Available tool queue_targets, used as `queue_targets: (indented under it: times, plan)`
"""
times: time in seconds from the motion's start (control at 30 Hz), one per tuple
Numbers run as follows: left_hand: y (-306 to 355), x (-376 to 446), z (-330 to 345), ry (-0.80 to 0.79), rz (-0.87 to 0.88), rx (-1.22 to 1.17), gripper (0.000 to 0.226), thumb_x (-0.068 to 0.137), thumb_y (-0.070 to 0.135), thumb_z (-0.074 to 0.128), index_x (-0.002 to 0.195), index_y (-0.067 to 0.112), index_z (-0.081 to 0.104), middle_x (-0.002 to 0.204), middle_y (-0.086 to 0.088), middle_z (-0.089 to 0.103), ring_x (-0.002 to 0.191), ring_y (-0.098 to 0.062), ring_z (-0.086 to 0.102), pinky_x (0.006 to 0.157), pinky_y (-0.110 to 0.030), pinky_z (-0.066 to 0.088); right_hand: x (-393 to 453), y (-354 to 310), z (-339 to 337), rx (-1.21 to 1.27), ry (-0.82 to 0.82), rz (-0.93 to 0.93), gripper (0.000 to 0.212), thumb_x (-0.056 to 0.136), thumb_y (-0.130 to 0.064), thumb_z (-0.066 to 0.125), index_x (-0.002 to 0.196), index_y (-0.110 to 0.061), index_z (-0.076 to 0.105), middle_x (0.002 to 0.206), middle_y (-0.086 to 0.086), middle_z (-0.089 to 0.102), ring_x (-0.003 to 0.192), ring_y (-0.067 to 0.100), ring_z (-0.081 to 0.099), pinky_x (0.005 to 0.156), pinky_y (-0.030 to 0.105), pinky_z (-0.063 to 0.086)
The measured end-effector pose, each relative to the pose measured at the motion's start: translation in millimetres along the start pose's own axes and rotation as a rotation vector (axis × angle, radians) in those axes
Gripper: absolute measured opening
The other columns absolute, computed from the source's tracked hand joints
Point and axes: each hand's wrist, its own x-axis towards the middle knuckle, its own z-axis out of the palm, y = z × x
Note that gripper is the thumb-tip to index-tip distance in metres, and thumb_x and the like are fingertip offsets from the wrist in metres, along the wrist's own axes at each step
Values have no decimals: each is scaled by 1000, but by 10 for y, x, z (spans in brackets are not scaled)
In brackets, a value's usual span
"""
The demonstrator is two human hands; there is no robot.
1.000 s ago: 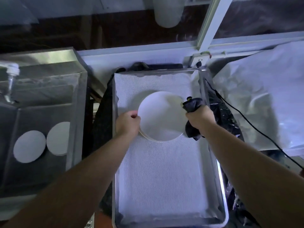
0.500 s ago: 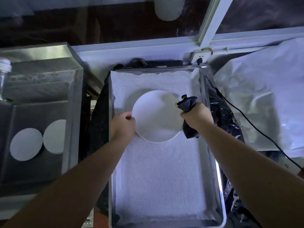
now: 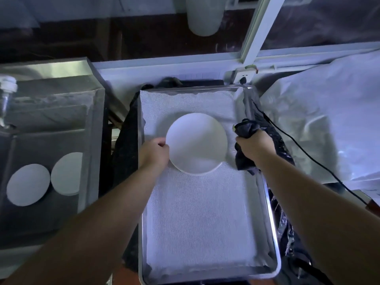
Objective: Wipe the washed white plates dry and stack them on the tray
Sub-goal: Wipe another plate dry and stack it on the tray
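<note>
Currently one plate [image 3: 196, 142] lies on the tray [image 3: 271, 239], its left rim held by the left hand [image 3: 154, 151], the right hand [image 3: 254, 146] beside it clutching a dark cloth [image 3: 244, 128], while two plates [image 3: 44, 183] wait, apparently undried, in the sink [image 3: 90, 124] left of the tray.

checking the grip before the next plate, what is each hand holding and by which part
The left hand holds the white plate by its left rim, over the tray. The right hand grips a bunched dark cloth around its middle.
</note>
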Motion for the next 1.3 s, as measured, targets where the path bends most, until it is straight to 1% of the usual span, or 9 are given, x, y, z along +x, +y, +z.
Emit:
queue_targets:
  times: [0.17, 0.23, 0.37, 0.47, 0.73, 0.97, 1.03, 1.17, 1.3]
  plan:
    - [-106, -133, -54, -25, 13, 45, 14, 84, 17, 55, 82, 12, 68, 76, -11, 69, 60, -19, 53, 56, -29, 40, -275, 87, -154, -54, 22, -26, 29, 95, -37, 69, 91, -10, 57, 75, 1, 56, 72, 23, 53, 70, 33, 41]
    - [-147, -288, -136, -43, 40, 72, 15, 88, 21, 55, 79, 14, 65, 67, -4, 64, 59, -19, 53, 54, -29, 39, -441, 111, -169, -84, 27, -49, 29, 95, -37, 70, 91, -11, 57, 75, 1, 56, 69, 19, 52, 69, 34, 42]
    - [-224, -627, -332, -84, 156, 153, 12, 96, 29, 56, 94, 33, 68, 91, 12, 71, 81, -17, 67, 72, -38, 62, -829, 141, -175, -156, 24, -108, 29, 93, -41, 70, 93, -14, 59, 80, 2, 62, 76, 24, 57, 68, 35, 46]
    - [-273, -848, -444, -79, 205, 236, 18, 95, 26, 55, 104, 33, 69, 103, 6, 73, 88, -22, 69, 75, -44, 63, -1093, 142, -203, -218, 17, -172, 26, 91, -42, 68, 93, -19, 57, 80, 0, 62, 72, 21, 58, 63, 34, 44]
    - [-433, -1649, -728, -71, 279, 429, 35, 99, 27, 52, 131, 29, 63, 124, 6, 67, 103, -20, 66, 83, -39, 60, -1741, 142, -280, -449, -38, -413, 16, 90, -31, 63, 94, -20, 52, 78, -1, 59, 67, 20, 56, 59, 31, 46]
    - [-920, -2641, -836, 43, 195, 464, 15, 94, 39, 54, 104, 33, 63, 106, 8, 60, 88, -19, 61, 74, -34, 55, -2418, 313, 7, -580, -142, -630, 36, 87, -23, 52, 123, -24, 55, 89, -3, 58, 82, 26, 61, 72, 37, 52]
    - [-1147, -2949, -854, 72, 141, 460, 16, 93, 43, 54, 103, 35, 63, 107, 8, 61, 88, -19, 62, 78, -38, 58, -2650, 339, 137, -609, -219, -670, 36, 86, -21, 51, 121, -28, 55, 87, -6, 58, 76, 20, 59, 72, 37, 54]
    - [-1640, -3561, -1064, 111, 43, 429, 36, 94, 47, 56, 127, 35, 64, 125, 7, 65, 109, -23, 66, 85, -35, 55, -3172, 261, 480, -684, -305, -763, 29, 87, -23, 55, 116, -25, 56, 90, -1, 60, 83, 26, 64, 74, 39, 58]
    - [-2126, -4024, -1424, 219, -28, 427, 31, 88, 49, 50, 110, 34, 65, 111, 4, 70, 99, -24, 67, 79, -35, 57, -3801, 43, 826, -746, -339, -906, 22, 88, -18, 58, 104, -32, 54, 87, -4, 60, 81, 24, 63, 70, 36, 55]
